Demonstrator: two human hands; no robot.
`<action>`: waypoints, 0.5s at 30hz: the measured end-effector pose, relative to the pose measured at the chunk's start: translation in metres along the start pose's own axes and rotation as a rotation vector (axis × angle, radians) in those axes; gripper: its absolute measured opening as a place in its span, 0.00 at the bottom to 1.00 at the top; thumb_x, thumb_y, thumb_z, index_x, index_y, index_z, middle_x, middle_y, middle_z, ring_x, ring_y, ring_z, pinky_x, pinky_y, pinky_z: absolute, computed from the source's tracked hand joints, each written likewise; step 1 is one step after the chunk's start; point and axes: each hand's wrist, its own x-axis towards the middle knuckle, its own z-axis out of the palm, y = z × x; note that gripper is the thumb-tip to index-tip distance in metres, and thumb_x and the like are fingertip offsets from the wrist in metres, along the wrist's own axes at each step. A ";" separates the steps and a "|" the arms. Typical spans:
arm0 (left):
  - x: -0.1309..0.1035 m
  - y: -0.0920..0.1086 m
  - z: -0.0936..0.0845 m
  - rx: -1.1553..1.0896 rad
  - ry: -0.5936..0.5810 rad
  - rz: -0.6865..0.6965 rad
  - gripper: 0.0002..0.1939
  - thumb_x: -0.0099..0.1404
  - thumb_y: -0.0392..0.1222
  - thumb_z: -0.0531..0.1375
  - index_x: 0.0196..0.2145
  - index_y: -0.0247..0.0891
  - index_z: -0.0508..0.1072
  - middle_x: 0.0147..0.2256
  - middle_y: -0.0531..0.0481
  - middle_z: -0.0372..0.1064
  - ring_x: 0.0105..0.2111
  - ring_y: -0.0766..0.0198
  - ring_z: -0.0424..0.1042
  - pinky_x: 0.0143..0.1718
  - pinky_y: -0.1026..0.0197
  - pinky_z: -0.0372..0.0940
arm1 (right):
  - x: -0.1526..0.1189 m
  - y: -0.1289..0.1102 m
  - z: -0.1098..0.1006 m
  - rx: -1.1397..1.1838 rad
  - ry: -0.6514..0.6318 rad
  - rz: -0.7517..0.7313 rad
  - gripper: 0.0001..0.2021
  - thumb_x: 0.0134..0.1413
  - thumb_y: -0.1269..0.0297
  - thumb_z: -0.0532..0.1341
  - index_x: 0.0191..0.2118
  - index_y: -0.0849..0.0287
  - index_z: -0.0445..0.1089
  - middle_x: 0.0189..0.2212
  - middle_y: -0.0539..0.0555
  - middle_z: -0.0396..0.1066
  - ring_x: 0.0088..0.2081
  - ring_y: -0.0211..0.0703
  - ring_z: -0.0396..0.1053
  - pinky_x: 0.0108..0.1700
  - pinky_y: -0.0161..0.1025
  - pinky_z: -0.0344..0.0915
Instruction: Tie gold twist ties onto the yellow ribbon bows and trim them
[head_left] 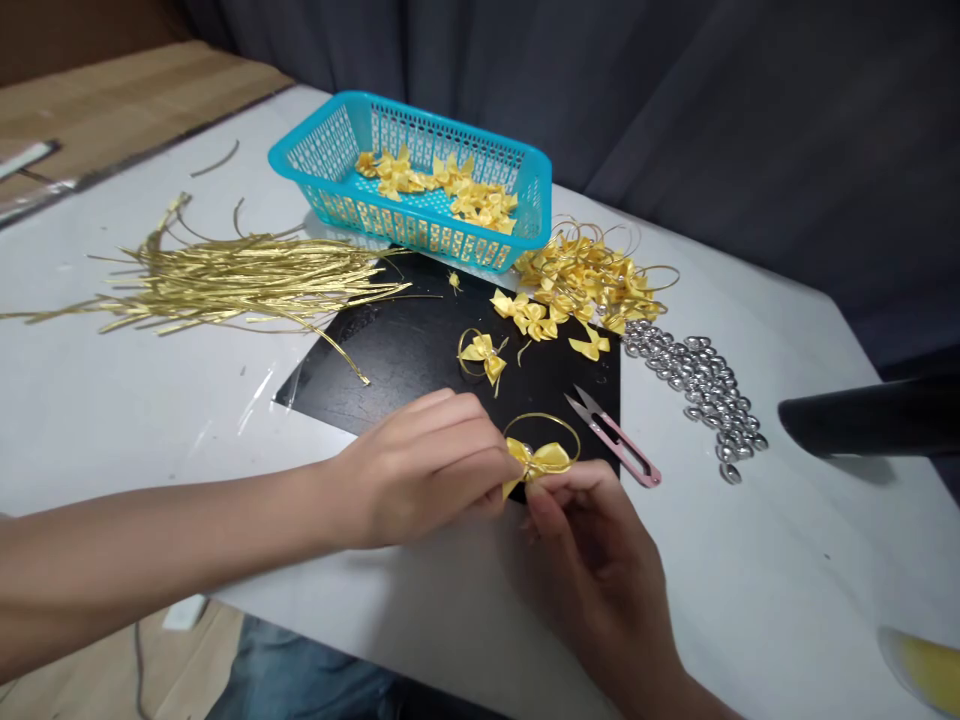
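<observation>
Between my two hands is a yellow ribbon bow (551,457) with a gold cord loop standing up behind it and something small and shiny at its centre. My left hand (439,465) is closed, its fingertips pinching the left side of the bow. My right hand (592,540) grips the bow's lower middle between thumb and forefinger. Just beyond, on the black mat (375,350), lies another looped bow (484,355). Pink-handled thread snips (619,440) rest right of my hands, blades pointing away to the left.
A blue basket (409,225) holding yellow bows stands at the back. Gold cords (255,280) lie in a bundle at left. Looped bows (592,275) are heaped right of the basket, beside silver beads (705,380). A black cylinder (870,415) juts in from the right.
</observation>
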 end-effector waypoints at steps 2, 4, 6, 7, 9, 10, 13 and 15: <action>0.001 -0.001 0.001 0.015 0.020 0.005 0.06 0.65 0.31 0.56 0.31 0.37 0.70 0.29 0.53 0.73 0.31 0.67 0.68 0.34 0.62 0.60 | 0.000 0.001 0.002 0.063 0.002 0.048 0.03 0.62 0.68 0.58 0.36 0.52 0.66 0.27 0.46 0.65 0.26 0.33 0.64 0.27 0.27 0.62; 0.002 -0.001 0.003 0.025 0.034 0.011 0.06 0.66 0.32 0.56 0.31 0.37 0.69 0.29 0.53 0.74 0.30 0.67 0.69 0.34 0.62 0.60 | -0.001 0.001 0.003 0.110 -0.002 0.097 0.03 0.62 0.66 0.58 0.36 0.52 0.66 0.25 0.45 0.64 0.25 0.32 0.63 0.27 0.27 0.62; 0.001 -0.001 0.005 0.033 0.039 0.022 0.06 0.66 0.32 0.56 0.31 0.37 0.69 0.28 0.54 0.74 0.30 0.67 0.69 0.34 0.62 0.60 | -0.001 0.001 0.004 0.141 -0.005 0.136 0.02 0.62 0.65 0.59 0.36 0.52 0.66 0.25 0.45 0.64 0.25 0.33 0.63 0.27 0.27 0.62; 0.001 -0.001 0.006 0.033 0.034 0.028 0.06 0.65 0.32 0.56 0.31 0.37 0.69 0.28 0.54 0.74 0.30 0.67 0.69 0.34 0.62 0.60 | 0.000 0.000 0.004 0.157 -0.003 0.147 0.03 0.62 0.64 0.59 0.35 0.53 0.66 0.24 0.45 0.64 0.25 0.33 0.63 0.27 0.27 0.62; 0.001 -0.001 0.008 0.026 0.026 0.045 0.06 0.65 0.31 0.56 0.31 0.37 0.69 0.28 0.54 0.74 0.30 0.67 0.68 0.33 0.63 0.59 | 0.002 -0.001 0.003 0.177 -0.014 0.168 0.04 0.61 0.63 0.59 0.34 0.54 0.66 0.23 0.46 0.65 0.24 0.33 0.62 0.26 0.27 0.62; 0.000 -0.002 0.008 0.025 0.025 0.052 0.06 0.65 0.31 0.56 0.30 0.37 0.69 0.28 0.54 0.74 0.30 0.67 0.68 0.33 0.63 0.59 | 0.004 -0.002 0.003 0.177 -0.025 0.181 0.05 0.61 0.62 0.59 0.33 0.54 0.65 0.23 0.46 0.65 0.24 0.33 0.62 0.25 0.27 0.62; 0.001 -0.002 0.007 0.042 0.030 0.064 0.06 0.65 0.32 0.57 0.31 0.36 0.70 0.27 0.54 0.74 0.29 0.67 0.69 0.32 0.63 0.59 | 0.009 -0.007 0.001 0.155 -0.063 0.231 0.08 0.60 0.60 0.60 0.31 0.55 0.65 0.21 0.46 0.65 0.23 0.33 0.62 0.24 0.27 0.61; 0.002 -0.003 0.006 0.059 0.048 0.068 0.05 0.65 0.33 0.57 0.31 0.36 0.70 0.27 0.54 0.73 0.29 0.67 0.69 0.32 0.63 0.59 | 0.012 -0.010 0.000 0.145 -0.087 0.270 0.09 0.59 0.59 0.60 0.30 0.56 0.65 0.20 0.46 0.66 0.22 0.33 0.63 0.25 0.28 0.61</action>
